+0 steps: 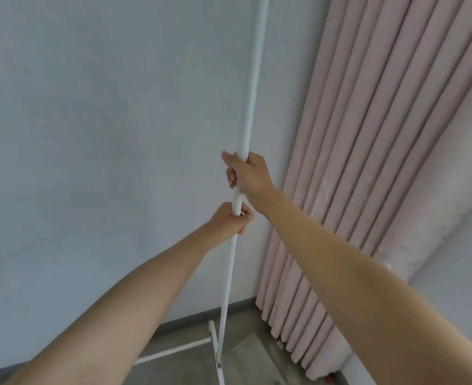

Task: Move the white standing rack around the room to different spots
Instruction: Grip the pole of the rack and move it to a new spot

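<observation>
The white standing rack point(253, 87) shows as a tall upright pole running from the top edge down to white base bars on the floor near the wall. My right hand point(247, 172) is wrapped around the pole at mid-height. Just below it, my left hand point(233, 220) also grips the pole, fingers curled around it. The rack's top is cut off by the frame edge, and the base is partly hidden behind my left arm.
A plain white wall point(104, 134) stands directly behind the rack. Pink pleated curtains point(368, 134) hang to the right, reaching the grey floor point(246, 357). A dark skirting strip runs along the wall's foot.
</observation>
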The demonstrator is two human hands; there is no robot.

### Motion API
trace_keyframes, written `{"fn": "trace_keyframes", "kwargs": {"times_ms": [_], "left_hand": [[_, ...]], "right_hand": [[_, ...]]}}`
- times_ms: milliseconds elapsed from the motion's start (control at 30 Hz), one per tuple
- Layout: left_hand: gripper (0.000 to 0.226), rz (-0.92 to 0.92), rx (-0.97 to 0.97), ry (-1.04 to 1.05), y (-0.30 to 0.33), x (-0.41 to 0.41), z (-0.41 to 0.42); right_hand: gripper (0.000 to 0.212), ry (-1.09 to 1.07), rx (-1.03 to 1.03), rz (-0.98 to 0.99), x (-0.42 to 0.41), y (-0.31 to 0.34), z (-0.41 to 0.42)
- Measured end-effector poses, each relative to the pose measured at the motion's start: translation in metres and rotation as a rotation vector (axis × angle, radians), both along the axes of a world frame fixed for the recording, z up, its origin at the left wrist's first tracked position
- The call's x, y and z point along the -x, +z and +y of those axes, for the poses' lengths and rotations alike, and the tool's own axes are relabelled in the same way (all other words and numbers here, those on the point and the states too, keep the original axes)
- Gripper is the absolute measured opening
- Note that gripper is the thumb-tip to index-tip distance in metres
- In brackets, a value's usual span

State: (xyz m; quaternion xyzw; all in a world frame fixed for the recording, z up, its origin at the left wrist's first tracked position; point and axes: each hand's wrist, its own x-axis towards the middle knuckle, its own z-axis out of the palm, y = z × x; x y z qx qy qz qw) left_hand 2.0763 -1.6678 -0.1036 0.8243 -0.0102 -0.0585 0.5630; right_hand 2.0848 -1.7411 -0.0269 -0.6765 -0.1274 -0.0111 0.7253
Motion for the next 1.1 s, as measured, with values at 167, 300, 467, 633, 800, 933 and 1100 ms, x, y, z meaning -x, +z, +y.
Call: {"fn": "trace_keyframes", "kwargs": {"times_ms": [167, 300, 467, 633, 800, 933, 1100], "left_hand": [[0.022, 0.016, 0.022, 0.08, -0.001, -0.058, 0.01], [0.016, 0.021, 0.029, 0.083, -0.011, -0.097, 0.014], [0.013, 0.013, 0.091, 0.076, -0.012, -0.127, 0.02], [0.016, 0.03, 0.105, 0.146, -0.011, -0.131, 0.027], [0.008, 0.057, 0.083, 0.278, -0.008, -0.118, 0.014], [0.008, 0.091, -0.006, 0.368, -0.01, -0.106, 0.004], [0.018, 0.089, -0.045, 0.456, -0.013, -0.091, -0.009]], "right_hand": [[0.035, 0.097, 0.004, -0.003, -0.061, -0.001, 0.011], [0.033, 0.118, 0.01, 0.023, -0.099, -0.004, 0.013], [0.034, 0.194, 0.004, 0.032, -0.134, -0.004, 0.016], [0.037, 0.289, -0.008, 0.025, -0.147, -0.003, 0.023], [0.037, 0.47, 0.036, 0.02, -0.147, -0.004, 0.014], [0.037, 0.572, 0.053, 0.003, -0.137, -0.006, 0.004], [0.038, 0.603, 0.109, -0.051, -0.125, -0.009, -0.004]]}}
